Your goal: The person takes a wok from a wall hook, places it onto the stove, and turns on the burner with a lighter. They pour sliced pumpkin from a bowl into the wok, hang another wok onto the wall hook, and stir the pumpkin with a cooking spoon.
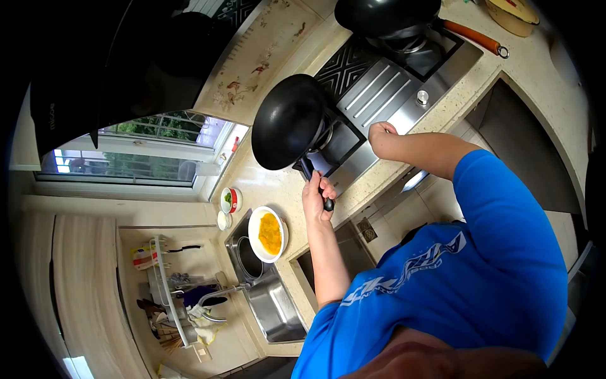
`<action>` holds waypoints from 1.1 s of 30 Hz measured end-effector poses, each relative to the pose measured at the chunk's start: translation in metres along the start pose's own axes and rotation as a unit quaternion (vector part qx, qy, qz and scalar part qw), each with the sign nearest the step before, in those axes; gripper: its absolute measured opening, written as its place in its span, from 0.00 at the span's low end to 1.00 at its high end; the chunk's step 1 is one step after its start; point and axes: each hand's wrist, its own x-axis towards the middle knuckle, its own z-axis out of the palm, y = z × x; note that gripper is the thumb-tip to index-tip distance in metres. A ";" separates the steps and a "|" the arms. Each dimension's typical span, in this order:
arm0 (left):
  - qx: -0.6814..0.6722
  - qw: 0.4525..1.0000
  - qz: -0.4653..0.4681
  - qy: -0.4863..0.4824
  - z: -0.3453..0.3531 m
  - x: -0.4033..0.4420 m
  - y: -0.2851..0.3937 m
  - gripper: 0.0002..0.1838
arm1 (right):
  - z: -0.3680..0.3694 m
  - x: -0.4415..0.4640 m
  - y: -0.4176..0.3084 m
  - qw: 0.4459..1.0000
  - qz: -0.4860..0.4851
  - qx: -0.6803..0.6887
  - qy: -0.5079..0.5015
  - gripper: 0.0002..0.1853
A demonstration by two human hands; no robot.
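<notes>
Curling round the handle [307, 167] of a black wok [285, 120], the fingers of the left hand [319, 196] are seen closed in the head view. The wok is placed at the left burner [324, 136] of the stove [404, 115], but whether all its weight is held up there cannot be told. Its round part is found ahead of the left hand and a bit to the left. The long line of the wok is made by the handle, which is pointed from the round part back toward the body, with a small slant to the right. The left hand is set nearer to the wok; the right hand [383, 140] is set apart from it, to the right, by the stove's front edge. Its fingers are bent in, but whether anything is held by them cannot be told. A round knob [422, 97] is seen near it, farther right. A white bowl [254, 232] with yellow food [270, 234] is placed left of the left hand, beside the sink [276, 309], touched by neither hand. A second wok [386, 16] is set over the stove's right side.
</notes>
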 end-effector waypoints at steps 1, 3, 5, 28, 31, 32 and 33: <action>-0.006 1.000 -0.003 -0.007 -0.001 0.000 0.000 0.08 | 0.001 -0.001 0.000 1.000 -0.005 -0.001 -0.002 0.10; -0.019 1.000 -0.010 -0.017 -0.005 0.002 -0.001 0.09 | 0.001 -0.005 0.001 1.000 -0.014 -0.024 0.003 0.10; -0.031 0.999 -0.013 -0.039 -0.009 0.000 -0.002 0.10 | 0.001 0.004 -0.002 1.000 -0.001 -0.021 0.001 0.09; -0.119 0.993 -0.005 -0.024 -0.052 -0.050 -0.051 0.20 | 0.006 -0.014 0.003 0.996 -0.012 -0.062 0.060 0.08; -0.122 0.992 -0.015 -0.016 -0.055 -0.053 -0.057 0.18 | 0.006 -0.008 0.001 0.997 0.005 -0.052 0.053 0.08; -0.121 0.993 -0.013 -0.012 -0.055 -0.054 -0.059 0.17 | 0.006 -0.008 0.001 0.997 0.004 -0.054 0.054 0.08; -0.122 0.992 -0.012 -0.011 -0.055 -0.055 -0.060 0.17 | 0.006 -0.008 0.001 0.997 -0.002 -0.051 0.055 0.08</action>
